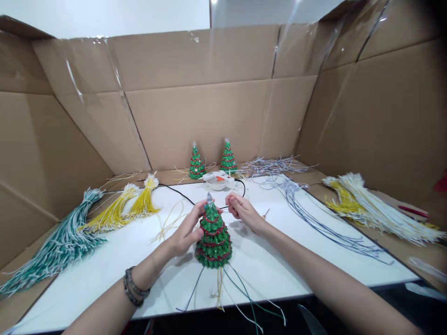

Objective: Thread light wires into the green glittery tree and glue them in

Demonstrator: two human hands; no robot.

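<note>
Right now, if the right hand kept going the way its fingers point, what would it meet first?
The right hand points left toward the small green tree's tip; it would likely meet that tip, or the left hand's fingers there; depth is unclear.

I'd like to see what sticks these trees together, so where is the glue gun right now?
The white glue gun lies at the far edge of the white table, just in front of the two small finished trees, beyond both hands.

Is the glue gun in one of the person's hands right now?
No, the glue gun lies on the table behind the left hand and right hand, which are at the little green tree.
</note>
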